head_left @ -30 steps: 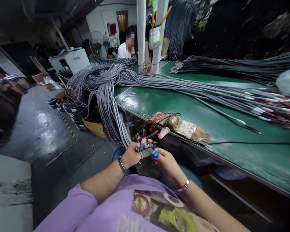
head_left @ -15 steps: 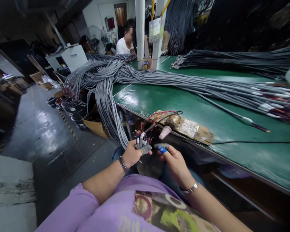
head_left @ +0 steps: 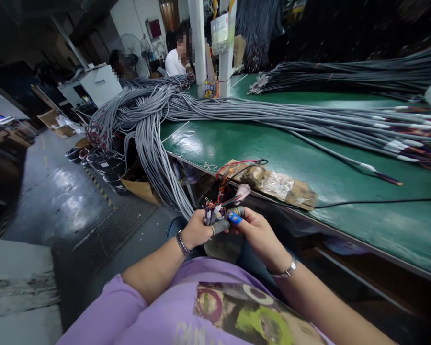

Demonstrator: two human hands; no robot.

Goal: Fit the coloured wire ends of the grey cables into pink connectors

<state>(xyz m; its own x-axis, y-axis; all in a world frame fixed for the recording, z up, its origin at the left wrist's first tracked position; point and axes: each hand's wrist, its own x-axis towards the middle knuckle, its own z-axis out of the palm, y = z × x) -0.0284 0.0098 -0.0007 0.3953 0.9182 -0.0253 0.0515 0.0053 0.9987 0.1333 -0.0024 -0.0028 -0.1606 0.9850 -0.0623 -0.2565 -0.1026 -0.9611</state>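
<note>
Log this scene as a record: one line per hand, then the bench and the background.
Left hand: closed around gray cable ends, with colored wires sticking out
Right hand: close beside the left, blue wrap on a digit; exact grip too small to tell
Bench: green top, long gray cable bundle across it, taped wooden board at the near edge
Background: person in white, fan

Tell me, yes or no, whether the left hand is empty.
No, the left hand is closed around gray cables with colored wire ends.
</note>
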